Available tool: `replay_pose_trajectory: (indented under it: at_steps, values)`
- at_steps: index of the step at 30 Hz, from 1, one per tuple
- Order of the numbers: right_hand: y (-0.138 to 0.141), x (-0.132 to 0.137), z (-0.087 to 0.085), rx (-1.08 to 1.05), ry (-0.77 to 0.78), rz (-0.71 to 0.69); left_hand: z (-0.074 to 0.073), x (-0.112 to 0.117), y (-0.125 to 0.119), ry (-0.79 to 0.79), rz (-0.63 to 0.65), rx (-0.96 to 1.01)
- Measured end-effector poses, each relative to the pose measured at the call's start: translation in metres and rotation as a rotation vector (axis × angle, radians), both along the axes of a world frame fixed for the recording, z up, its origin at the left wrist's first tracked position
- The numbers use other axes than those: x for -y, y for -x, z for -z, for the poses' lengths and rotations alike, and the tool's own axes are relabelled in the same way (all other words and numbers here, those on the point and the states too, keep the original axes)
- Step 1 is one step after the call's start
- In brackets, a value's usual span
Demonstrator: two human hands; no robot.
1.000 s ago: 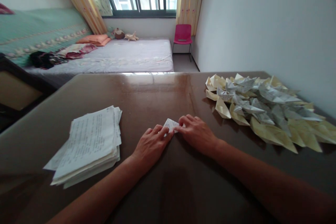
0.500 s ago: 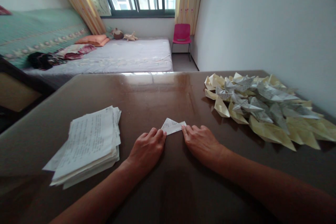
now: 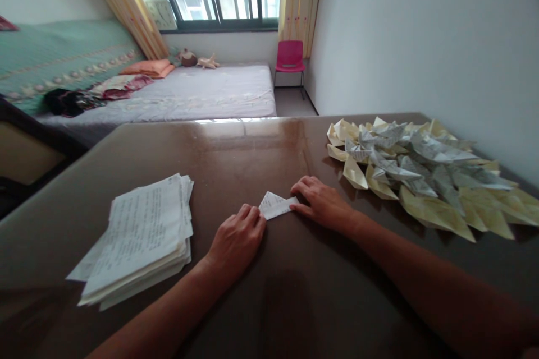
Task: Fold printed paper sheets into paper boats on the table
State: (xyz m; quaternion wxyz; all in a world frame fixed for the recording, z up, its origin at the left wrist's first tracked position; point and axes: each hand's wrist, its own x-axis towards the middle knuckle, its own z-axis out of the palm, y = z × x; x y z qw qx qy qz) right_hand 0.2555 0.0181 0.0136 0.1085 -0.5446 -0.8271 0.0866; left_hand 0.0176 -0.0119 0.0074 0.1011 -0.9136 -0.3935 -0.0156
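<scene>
Folded paper (image 3: 275,207) between both hands (image 3: 238,235) (image 3: 323,206)

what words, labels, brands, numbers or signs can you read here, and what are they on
None can be read for certain.
Stack of sheets: lines of writing on the top one, too small and blurred to read.
Folded paper: faint marks, too small to read.
Boats: print on some, too blurred to read.

Papers (image 3: 138,235) left, folded sheet (image 3: 273,208) between, boats (image 3: 416,184) — right
</scene>
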Motion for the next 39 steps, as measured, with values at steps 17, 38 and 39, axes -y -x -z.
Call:
replay_pose_trajectory:
  at_steps: [17,38,39]
  values:
    - [-0.01,-0.012,0.016,-0.365,0.165,-0.128,0.004,-0.01,-0.005,-0.109,0.012,0.037]
    - [-0.002,-0.007,0.022,-0.402,0.157,-0.082,0.01,-0.011,-0.005,-0.068,0.127,0.084]
    - [-0.002,-0.006,0.023,-0.415,0.154,-0.091,0.01,-0.011,-0.006,-0.052,0.109,0.085]
